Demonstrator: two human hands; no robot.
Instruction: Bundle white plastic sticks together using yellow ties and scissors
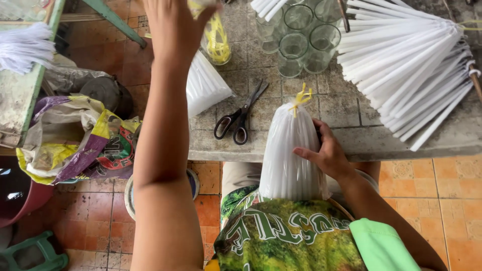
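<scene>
My right hand (325, 150) grips a white plastic-wrapped bundle of thin sticks (290, 155), tied at the top with a yellow band (301, 96) and standing upright against my lap at the table's edge. My left hand (175, 27) reaches far up over the table to a clear jar of yellow bands (217, 42); its fingers are cut off by the frame's top edge, and whether it holds anything is hidden. Black scissors (240, 120) lie on the grey stone table (346, 125) between my arms.
Several empty glass jars (301, 42) stand at the back. A fan of white sticks (411, 70) spreads at the right. Another wrapped white bundle (206, 85) lies by my left arm. A colourful sack (80, 140) and a bucket (15, 190) sit on the tiled floor at left.
</scene>
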